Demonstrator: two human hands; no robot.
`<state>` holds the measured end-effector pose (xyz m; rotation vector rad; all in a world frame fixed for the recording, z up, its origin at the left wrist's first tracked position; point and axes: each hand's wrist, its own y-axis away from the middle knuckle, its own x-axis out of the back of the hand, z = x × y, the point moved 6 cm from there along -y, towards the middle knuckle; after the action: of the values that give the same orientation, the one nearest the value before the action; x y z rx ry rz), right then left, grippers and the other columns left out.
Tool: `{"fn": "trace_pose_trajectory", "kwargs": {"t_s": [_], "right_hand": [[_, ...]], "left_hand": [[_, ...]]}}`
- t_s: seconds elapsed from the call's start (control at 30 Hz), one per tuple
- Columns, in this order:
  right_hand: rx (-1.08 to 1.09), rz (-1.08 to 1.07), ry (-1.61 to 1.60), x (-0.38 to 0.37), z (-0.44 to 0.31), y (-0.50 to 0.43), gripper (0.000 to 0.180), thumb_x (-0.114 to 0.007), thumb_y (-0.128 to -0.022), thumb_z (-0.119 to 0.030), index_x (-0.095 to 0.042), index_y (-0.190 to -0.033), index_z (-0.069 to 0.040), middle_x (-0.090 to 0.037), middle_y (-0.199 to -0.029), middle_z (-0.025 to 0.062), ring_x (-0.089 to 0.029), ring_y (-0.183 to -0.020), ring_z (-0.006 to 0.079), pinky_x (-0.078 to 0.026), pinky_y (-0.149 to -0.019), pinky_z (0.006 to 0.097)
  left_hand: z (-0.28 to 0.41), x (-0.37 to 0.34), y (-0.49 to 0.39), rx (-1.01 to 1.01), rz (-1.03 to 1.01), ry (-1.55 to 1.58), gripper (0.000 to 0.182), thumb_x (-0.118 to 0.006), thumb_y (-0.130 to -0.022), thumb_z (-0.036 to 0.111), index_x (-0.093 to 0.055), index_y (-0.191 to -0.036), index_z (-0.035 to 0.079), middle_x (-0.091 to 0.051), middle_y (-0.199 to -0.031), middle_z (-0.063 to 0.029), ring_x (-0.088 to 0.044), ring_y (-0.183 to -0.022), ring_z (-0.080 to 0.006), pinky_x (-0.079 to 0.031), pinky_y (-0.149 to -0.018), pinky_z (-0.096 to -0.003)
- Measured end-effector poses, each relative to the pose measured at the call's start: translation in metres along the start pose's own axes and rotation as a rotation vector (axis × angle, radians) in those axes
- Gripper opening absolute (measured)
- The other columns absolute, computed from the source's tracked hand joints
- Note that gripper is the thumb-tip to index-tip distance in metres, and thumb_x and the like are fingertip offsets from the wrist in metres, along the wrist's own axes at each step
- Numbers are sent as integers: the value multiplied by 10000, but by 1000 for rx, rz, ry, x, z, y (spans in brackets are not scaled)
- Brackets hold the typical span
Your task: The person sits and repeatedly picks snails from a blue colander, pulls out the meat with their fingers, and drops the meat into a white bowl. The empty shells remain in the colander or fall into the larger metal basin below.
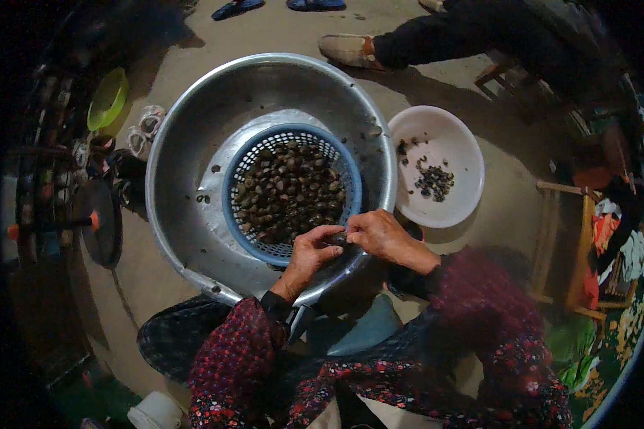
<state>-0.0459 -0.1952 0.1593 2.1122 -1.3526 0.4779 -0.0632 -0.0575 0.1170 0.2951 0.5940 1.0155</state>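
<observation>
A round blue plastic basket (228,206) full of dark snails (290,187) stands inside a wide metal basin (177,134). Over the lower right edge of the basket, my left hand (314,249) holds a small dark piece, probably a snail, between thumb and fingers. My right hand (375,236) meets it there, its fingertips closed at the same piece; whether they grip something of their own is hidden. To the right of the basin, a white plastic bowl (464,161) holds a small heap of dark bits (434,182). A few loose bits lie on the basin's bottom and wall.
Another person's leg and shoe (354,51) are just beyond the basin, with a pair of dark slippers (316,5) farther off. A wooden frame (582,241) with cloths stands at right. At left are a yellow-green bowl (109,99) and a dark disc (102,222); a white bucket (155,410) is lower left.
</observation>
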Motion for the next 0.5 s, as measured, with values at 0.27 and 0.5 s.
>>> {"fn": "trace_pose_trajectory", "kwargs": {"t_s": [0.27,0.5], "right_hand": [[32,38,-77,12,-21,-13,160,-563,-792,-163,-597,-814,-9,-583,-632,157,-595,-616,300,-457,-602,369],[36,22,-41,9,-30,-17,132,-543,-785,-163,-591,-793,-40,-603,-701,165,-590,-713,364,-457,-656,446]], "left_hand": [[-1,150,13,-144,592,-414,379,-576,-680,43,-599,-1056,2,-627,-1000,-101,-595,-879,-213,-462,-791,-308],[-7,217,63,-5,1032,-1504,320,-536,-679,38,-625,-987,41,-596,-968,-134,-522,-933,-326,-435,-798,-394]]}}
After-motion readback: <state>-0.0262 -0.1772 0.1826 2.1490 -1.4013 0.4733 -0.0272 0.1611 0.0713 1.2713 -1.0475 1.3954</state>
